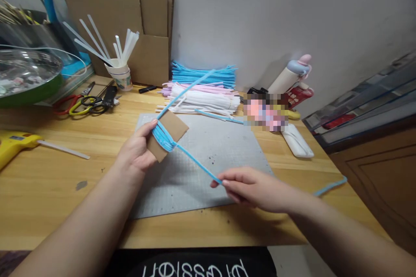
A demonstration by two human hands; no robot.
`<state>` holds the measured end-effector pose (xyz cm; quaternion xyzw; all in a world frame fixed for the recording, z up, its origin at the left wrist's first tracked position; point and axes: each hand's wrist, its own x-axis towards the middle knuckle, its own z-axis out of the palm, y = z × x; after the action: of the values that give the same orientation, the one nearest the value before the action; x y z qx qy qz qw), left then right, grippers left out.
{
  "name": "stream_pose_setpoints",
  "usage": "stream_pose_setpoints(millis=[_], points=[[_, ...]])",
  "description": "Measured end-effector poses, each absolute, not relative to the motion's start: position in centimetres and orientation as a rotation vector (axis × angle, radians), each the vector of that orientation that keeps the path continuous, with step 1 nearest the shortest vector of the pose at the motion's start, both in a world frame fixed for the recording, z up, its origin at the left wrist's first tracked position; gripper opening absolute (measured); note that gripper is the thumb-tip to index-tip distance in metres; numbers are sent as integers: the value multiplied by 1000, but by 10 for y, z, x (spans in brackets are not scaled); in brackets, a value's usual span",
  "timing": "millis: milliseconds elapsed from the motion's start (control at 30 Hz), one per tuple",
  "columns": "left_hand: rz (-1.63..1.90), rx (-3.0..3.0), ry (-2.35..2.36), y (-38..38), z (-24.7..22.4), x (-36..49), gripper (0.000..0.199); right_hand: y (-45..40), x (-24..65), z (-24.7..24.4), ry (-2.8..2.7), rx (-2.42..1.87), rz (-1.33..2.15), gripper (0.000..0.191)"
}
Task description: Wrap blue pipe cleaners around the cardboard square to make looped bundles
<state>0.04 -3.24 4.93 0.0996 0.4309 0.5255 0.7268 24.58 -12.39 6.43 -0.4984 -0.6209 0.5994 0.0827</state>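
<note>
A small cardboard piece is pinched by my left hand, thumb on top. Several turns of blue pipe cleaner wrap around its middle. One blue end sticks up and away past my left thumb. From the wrapped turns, another length runs taut down to the right, where the fingertips of my right hand pinch it. Both hands are above a grey cutting mat on the wooden table.
Bundles of blue, pink and white pipe cleaners lie behind the mat. At left are scissors, a yellow glue gun and a paper cup of glue sticks. A bottle and white packet are at right.
</note>
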Motion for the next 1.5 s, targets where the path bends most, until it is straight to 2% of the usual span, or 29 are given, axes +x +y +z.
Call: stream_pose_setpoints(millis=[100, 167, 233, 267, 367, 400, 533, 667, 800, 1033, 1267, 1500], points=[[1239, 265, 985, -34, 54, 3, 16, -123, 280, 67, -2212, -1744, 1299, 23], [1313, 321, 1020, -39, 57, 11, 18, -117, 285, 67, -2163, -1822, 786, 22], [1375, 422, 1040, -46, 59, 25, 22, -109, 273, 68, -1949, -1723, 561, 29], [1396, 487, 1032, -49, 60, 32, 25, -104, 262, 67, -1827, -1622, 615, 34], [1329, 623, 998, -59, 57, 49, 29, -94, 223, 58, -1503, -1355, 1090, 59], [1259, 622, 1003, -61, 55, 52, 29, -92, 213, 52, -1441, -1271, 1262, 62], [964, 491, 998, -62, 40, 52, 15, -91, 195, 24, -1142, -1114, 1816, 56], [888, 393, 979, -56, 28, 47, 7, -91, 201, 8, -941, -1003, 2036, 49], [1008, 394, 1050, -52, 29, 46, 11, -89, 202, 7, -929, -934, 2077, 44], [1186, 402, 1123, -50, 34, 44, 19, -92, 195, 3, -1021, -1076, 1847, 34], [1281, 409, 1114, -51, 32, 44, 22, -97, 189, 4, -971, -1187, 1763, 30], [1408, 441, 1105, -54, 30, 46, 27, -100, 187, 6, -953, -1123, 1830, 28]])
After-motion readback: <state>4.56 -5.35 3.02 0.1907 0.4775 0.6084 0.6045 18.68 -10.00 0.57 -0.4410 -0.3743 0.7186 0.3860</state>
